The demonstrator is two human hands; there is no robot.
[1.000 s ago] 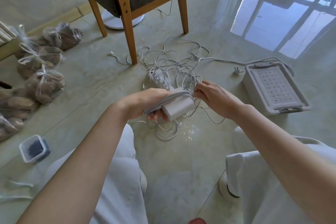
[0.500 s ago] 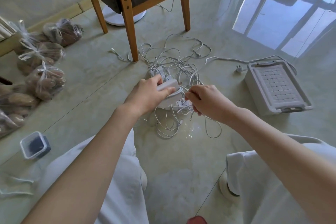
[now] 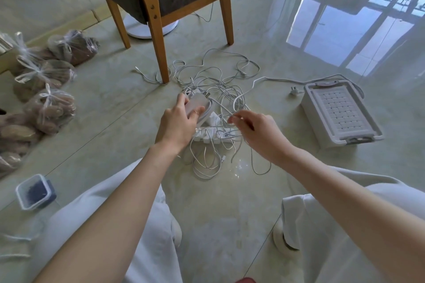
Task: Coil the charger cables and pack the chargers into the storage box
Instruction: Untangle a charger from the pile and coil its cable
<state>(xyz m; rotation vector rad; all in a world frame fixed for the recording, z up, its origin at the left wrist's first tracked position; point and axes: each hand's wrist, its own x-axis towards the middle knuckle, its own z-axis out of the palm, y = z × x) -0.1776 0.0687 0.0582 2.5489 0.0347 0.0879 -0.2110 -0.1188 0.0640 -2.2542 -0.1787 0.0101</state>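
Coiling step: left hand (image 3: 178, 122) grips charger (image 3: 195, 104) above the floor tangle, right hand (image 3: 259, 133) pinches a thin cable (image 3: 226, 111). Next wrap likely needs slack freed; storage box (image 3: 312, 119) sits right, apart.

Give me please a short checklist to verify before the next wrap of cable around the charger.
1. Left hand grips the charger firmly: ok.
2. Right hand pinches a cable strand: ok.
3. That strand belongs to this charger: cannot tell, it runs into the tangle.
4. Strand is free of the cable pile: not ok, loops cross it.
5. Storage box is open for packing: not ok, its lid appears to be on.
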